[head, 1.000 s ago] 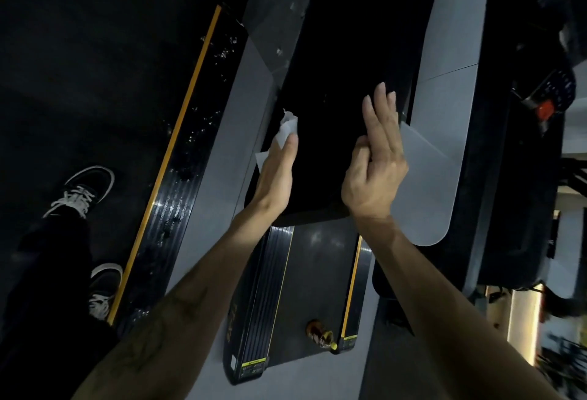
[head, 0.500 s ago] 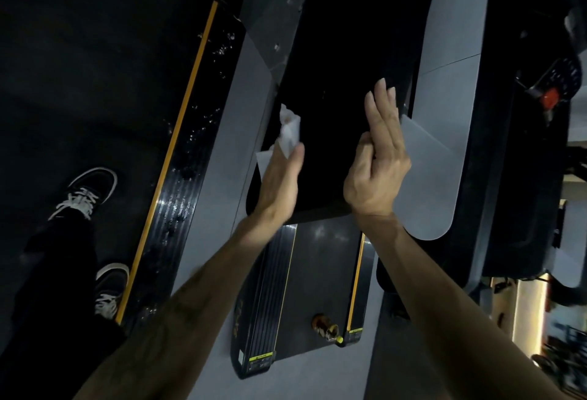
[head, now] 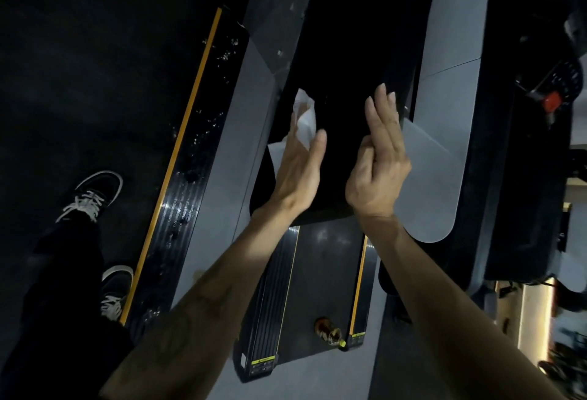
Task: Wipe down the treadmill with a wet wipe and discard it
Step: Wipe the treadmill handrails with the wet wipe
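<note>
While my left hand (head: 297,171) pressed the white wet wipe (head: 305,120) flat-fingered against the treadmill's black panel (head: 343,50), the wipe bunched beyond my fingertips; my right hand (head: 379,158) hovered alongside, fingers relaxed, empty.

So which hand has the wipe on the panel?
The left hand, pressing the white wet wipe against the black panel; the right hand holds nothing.

Both bare forearms reaching forward, left hand (head: 298,168) flat with fingers straight, thumb extended; right hand (head: 379,158) raised edge-on, fingers straight, together, thumb tucked across palm
</note>
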`<action>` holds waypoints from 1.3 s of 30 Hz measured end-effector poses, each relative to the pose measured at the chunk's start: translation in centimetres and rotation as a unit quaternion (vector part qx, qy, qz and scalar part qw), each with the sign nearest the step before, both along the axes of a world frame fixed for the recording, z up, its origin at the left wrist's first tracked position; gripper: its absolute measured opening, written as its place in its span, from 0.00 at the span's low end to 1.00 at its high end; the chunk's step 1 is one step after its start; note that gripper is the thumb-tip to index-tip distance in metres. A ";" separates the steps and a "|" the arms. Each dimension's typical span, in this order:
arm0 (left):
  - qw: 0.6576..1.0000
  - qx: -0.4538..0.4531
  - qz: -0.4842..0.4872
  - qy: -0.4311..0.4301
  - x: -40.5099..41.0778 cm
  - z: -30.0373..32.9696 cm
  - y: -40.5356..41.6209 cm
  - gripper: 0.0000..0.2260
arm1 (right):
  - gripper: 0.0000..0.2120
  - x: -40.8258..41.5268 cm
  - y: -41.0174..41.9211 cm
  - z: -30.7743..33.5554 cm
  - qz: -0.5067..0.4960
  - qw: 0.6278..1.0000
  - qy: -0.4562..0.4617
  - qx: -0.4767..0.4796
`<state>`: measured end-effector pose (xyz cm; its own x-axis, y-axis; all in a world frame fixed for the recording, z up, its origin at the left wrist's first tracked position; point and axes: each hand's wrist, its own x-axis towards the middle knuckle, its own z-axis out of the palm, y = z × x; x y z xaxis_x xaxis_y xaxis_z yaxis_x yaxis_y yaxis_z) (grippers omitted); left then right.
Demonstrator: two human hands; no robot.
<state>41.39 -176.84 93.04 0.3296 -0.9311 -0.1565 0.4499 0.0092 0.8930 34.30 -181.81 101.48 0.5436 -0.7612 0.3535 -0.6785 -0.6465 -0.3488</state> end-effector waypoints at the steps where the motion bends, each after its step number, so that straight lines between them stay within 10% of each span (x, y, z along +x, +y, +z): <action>1: 1.000 -0.002 -0.012 -0.017 -0.7 0.2 0.7 0.37 | 0.27 0.0 0.1 0.0 -0.002 1.000 0.001 0.000; 10: 0.996 0.071 -0.003 0.045 1.6 -1.6 -2.2 0.41 | 0.28 0.1 0.0 0.2 -0.005 1.000 -0.001 0.004; 14: 0.999 0.039 -0.004 0.018 0.4 0.7 0.3 0.22 | 0.28 0.0 0.0 0.1 0.003 1.000 -0.004 -0.001; 23: 0.997 0.071 -0.021 0.025 2.1 -0.7 -2.7 0.39 | 0.27 0.1 -0.1 0.1 -0.003 1.000 -0.003 -0.008; 34: 0.986 -0.083 -0.040 -0.140 0.4 1.5 -1.6 0.31 | 0.26 0.1 0.0 0.0 -0.034 0.999 -0.037 0.000; 39: 0.998 0.008 -0.015 -0.066 2.6 0.9 -3.4 0.28 | 0.27 0.1 0.0 0.0 -0.026 0.998 -0.050 0.010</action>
